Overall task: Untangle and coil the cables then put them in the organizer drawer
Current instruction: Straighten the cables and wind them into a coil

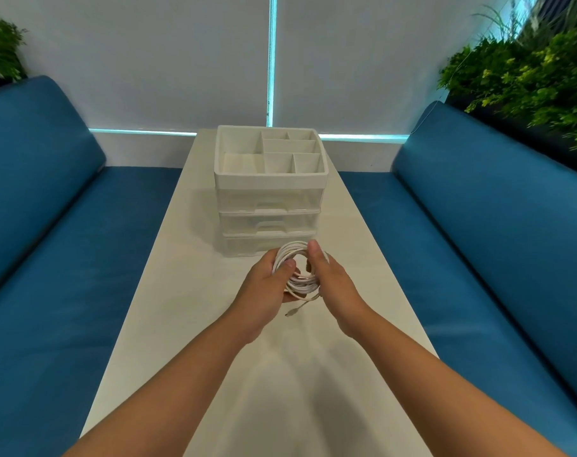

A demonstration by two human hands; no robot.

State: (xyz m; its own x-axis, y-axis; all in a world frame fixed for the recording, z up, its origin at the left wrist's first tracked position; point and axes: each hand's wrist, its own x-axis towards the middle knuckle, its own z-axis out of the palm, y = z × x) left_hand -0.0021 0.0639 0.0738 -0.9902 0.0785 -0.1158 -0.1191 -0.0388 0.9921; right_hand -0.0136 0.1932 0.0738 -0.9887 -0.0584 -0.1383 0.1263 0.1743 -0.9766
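Observation:
A white cable is wound into a round coil and held above the table between both hands. My left hand grips the coil's left side, thumb over the loops. My right hand closes on its right side, thumb pointing up. One loose end with a plug hangs below the coil. Just behind the hands stands the white organizer, with a divided open tray on top and three clear drawers below, all of them closed.
The narrow white table runs away from me between two blue cushioned benches. Green plants stand at the back right and back left. A white wall is behind the organizer.

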